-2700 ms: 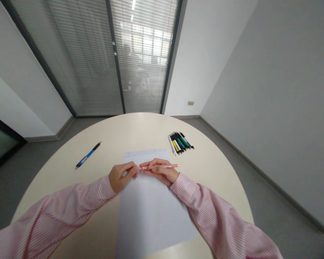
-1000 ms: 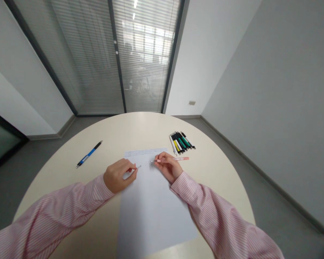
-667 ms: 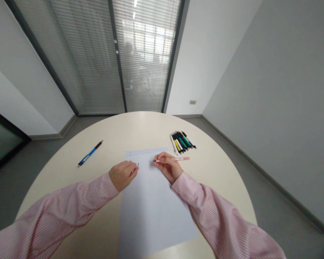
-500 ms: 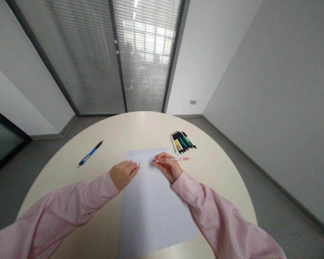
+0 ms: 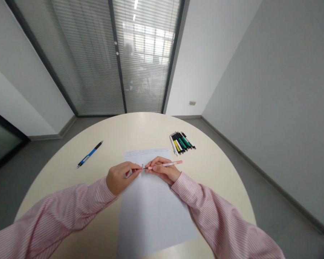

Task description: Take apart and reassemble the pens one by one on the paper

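My right hand (image 5: 163, 170) is closed around a pink-and-white pen (image 5: 172, 163). The pen lies nearly level, its thin dark tip pointing left toward my other hand. Thumb and fingers of my left hand (image 5: 124, 176) pinch a small greyish piece (image 5: 143, 166), mostly hidden by the fingertips. The pen tip meets or nearly meets this piece; I cannot tell whether they touch. Both hands are over the upper part of a white sheet of paper (image 5: 153, 216), which has several lines of writing along its top edge.
A blue-and-black pen (image 5: 90, 155) lies alone on the left of the round cream table (image 5: 97, 223). At the back right, several pens (image 5: 181, 143) in white, yellow, black and green lie side by side. Beyond the table stands a glass partition with blinds (image 5: 97, 72).
My hands have come together over the paper. The pen's tip moved left and slightly down to the small piece, and my left fingers stretched out toward it, moving slightly right.
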{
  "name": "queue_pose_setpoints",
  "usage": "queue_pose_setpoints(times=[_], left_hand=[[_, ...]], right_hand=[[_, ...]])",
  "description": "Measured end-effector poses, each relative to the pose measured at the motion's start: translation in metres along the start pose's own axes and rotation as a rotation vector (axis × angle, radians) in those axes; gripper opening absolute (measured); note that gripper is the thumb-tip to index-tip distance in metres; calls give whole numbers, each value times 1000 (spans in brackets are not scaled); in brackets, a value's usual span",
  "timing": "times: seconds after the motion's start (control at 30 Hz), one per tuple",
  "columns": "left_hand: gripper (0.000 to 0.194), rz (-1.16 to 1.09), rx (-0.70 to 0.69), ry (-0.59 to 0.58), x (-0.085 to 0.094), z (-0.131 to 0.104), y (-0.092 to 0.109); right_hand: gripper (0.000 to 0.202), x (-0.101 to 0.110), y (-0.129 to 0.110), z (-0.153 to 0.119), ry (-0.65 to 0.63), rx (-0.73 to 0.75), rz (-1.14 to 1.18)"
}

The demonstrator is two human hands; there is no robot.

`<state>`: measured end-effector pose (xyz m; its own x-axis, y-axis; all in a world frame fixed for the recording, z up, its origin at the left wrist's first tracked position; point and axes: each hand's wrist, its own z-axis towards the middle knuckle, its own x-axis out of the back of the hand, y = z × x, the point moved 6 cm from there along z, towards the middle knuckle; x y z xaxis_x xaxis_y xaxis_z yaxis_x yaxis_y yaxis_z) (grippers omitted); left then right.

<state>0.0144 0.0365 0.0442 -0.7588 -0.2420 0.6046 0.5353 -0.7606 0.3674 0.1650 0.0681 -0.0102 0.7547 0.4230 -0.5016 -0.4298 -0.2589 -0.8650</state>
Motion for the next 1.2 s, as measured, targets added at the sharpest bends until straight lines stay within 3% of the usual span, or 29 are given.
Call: queue_pose_setpoints(times=[0.17, 0.27, 0.33, 0.4, 0.53, 0.6, 0.83, 1.03, 1.13, 1.2], left_hand=[[9, 18, 145, 89, 7, -2, -15], [8, 45, 220, 236, 24, -5, -26], [5, 84, 200, 313, 35, -4, -27], [4, 154, 34, 248, 37, 2, -17], [10, 332, -545, 5, 13, -2, 21], [7, 366, -649, -42, 0, -10, 29], [16, 238, -636, -127, -28, -28, 20], [14, 150, -607, -149, -29, -24, 16], [12, 125, -625, -137, -22, -20, 21], [10, 116, -634, -136, -17, -17, 24]], right_hand=[[11, 12, -8, -2, 107, 66, 128], [12, 28, -10, 0, 235, 121, 235], [12, 39, -10, 2, 328, 145, 288], [11, 46, -10, 5, 391, 162, 316], [12, 46, -11, 9, 394, 161, 308], [12, 43, -12, 10, 389, 165, 298], [17, 38, -11, 9, 398, 130, 266], [9, 34, -10, 9, 372, 156, 180], [7, 29, -18, 5, 346, 245, -38], [6, 25, -28, -1, 325, 359, -366]])
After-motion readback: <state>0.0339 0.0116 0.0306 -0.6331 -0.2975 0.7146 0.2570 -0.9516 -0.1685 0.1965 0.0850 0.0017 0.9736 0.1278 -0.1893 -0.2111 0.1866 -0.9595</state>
